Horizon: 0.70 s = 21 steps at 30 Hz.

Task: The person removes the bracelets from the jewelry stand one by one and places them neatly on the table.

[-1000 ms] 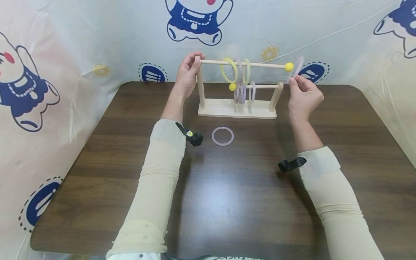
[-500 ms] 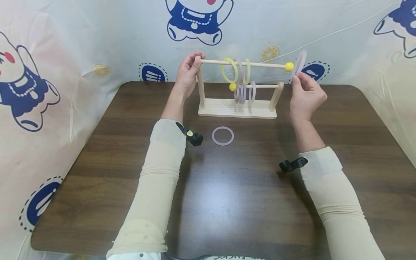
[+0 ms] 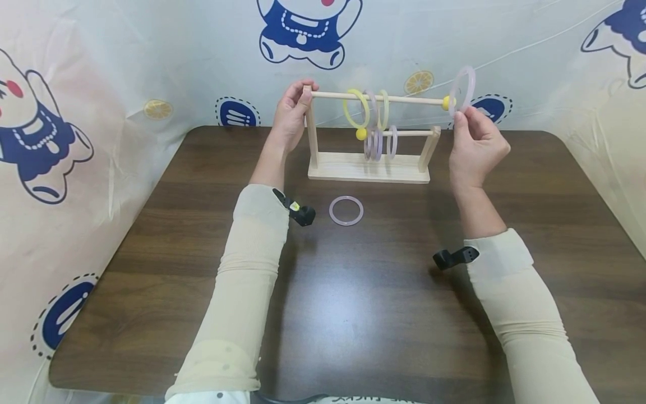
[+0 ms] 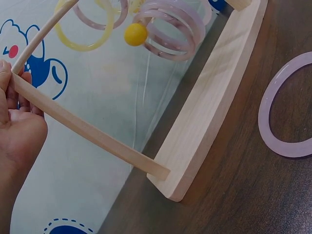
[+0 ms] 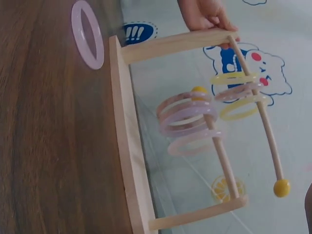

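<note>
My left hand (image 3: 292, 115) grips the top of the left post (image 4: 87, 124) of a wooden bangle stand (image 3: 368, 169). Between the thumb and fingers of my right hand (image 3: 476, 151), a pale purple bangle (image 3: 471, 84) is pinched upright. It overlaps the yellow ball (image 3: 446, 102) at the upper rod's free end in the head view; the right wrist view shows no bangle around that ball (image 5: 281, 188). Two yellow bangles and a purplish one hang on the upper rod (image 3: 414, 100). Several purple bangles (image 3: 378, 147) hang on the lower rod (image 3: 416, 133).
Another pale purple bangle (image 3: 331, 211) lies flat on the dark wooden table (image 3: 343, 348), in front of the stand. A patterned sheet (image 3: 192, 56) hangs behind the table. The lower rod also ends in a yellow ball (image 3: 361, 134).
My right hand has shifted slightly right, and the bangle has risen and turned to show more of its opening. My left hand and the stand have stayed put.
</note>
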Motion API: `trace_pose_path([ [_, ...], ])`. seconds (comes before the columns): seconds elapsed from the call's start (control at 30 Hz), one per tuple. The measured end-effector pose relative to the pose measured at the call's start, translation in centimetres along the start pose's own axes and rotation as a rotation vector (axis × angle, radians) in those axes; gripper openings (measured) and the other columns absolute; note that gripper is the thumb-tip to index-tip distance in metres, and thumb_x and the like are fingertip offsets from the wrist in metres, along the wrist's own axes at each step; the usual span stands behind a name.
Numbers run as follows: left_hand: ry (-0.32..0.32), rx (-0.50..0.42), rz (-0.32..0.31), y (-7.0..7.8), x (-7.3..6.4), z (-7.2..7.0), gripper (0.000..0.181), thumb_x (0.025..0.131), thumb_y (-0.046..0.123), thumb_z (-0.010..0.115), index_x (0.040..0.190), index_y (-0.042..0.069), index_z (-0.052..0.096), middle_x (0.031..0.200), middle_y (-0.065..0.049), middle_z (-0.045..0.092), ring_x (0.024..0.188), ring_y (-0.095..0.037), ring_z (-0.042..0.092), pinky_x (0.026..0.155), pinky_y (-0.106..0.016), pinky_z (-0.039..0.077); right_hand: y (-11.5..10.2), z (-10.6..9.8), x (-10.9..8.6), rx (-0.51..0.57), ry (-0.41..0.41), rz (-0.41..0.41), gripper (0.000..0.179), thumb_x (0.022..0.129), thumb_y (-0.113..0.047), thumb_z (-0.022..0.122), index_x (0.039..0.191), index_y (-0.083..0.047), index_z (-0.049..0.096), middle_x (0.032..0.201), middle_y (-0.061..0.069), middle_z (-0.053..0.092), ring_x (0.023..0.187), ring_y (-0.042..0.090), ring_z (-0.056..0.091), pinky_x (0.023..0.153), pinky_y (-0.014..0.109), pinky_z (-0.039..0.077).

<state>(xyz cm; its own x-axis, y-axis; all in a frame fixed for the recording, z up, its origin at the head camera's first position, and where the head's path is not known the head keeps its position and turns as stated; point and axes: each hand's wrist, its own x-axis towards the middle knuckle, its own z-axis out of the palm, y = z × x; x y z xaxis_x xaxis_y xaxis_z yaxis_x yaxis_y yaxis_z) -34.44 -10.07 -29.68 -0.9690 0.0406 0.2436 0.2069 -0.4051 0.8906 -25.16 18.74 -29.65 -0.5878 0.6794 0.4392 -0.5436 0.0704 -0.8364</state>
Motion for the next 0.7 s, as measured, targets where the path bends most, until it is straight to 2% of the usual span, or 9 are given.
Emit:
trace_pose_path([
  [0.4,0.013,-0.004,-0.011,0.0,0.0,0.1,0.013,0.095,0.005,0.05,0.104,0.009,0.059,0.101,0.0,0.059,0.097,-0.011,0.052,0.096,-0.027,0.033,-1.0,0.3,-0.5,0.07,-0.009,-0.001,0.011,0.077,0.005,0.075,0.087,0.005,0.073,0.09,0.014,0.071,0.083,0.016,0.067,0.083,0.027,0.05],
  [0.7,0.002,0.033,0.009,-0.2,0.1,-0.1,0.013,0.095,0.008,0.049,0.104,0.011,0.058,0.102,0.001,0.059,0.098,-0.011,0.051,0.09,-0.023,0.035,-1.4,0.2,-1.1,0.033,-0.038,-0.019,0.007,0.078,0.006,0.072,0.085,0.003,0.073,0.087,0.014,0.071,0.077,0.014,0.065,0.077,0.023,0.051],
])
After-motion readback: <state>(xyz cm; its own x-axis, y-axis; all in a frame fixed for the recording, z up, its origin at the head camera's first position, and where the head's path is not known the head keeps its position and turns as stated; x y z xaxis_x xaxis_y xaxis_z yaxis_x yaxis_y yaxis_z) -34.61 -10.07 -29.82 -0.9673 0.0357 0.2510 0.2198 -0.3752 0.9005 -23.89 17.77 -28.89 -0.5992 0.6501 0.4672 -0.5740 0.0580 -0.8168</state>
